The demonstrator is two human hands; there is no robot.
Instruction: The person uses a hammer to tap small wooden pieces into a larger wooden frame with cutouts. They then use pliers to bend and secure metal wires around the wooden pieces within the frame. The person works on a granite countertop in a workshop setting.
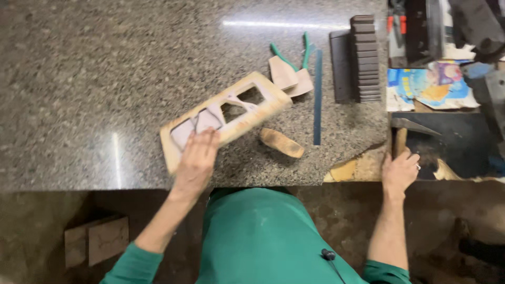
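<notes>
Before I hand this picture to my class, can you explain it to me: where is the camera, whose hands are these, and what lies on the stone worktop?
The single camera sits on the person's head, looking down. Both hands belong to that person in green sleeves. The left hand presses on a wooden frame with cut-out openings, lying on the speckled stone counter. The right hand grips a hammer at the counter's edge. Also there: a small wooden piece, green-handled pliers, a blue strip and a stack of dark blocks.
</notes>
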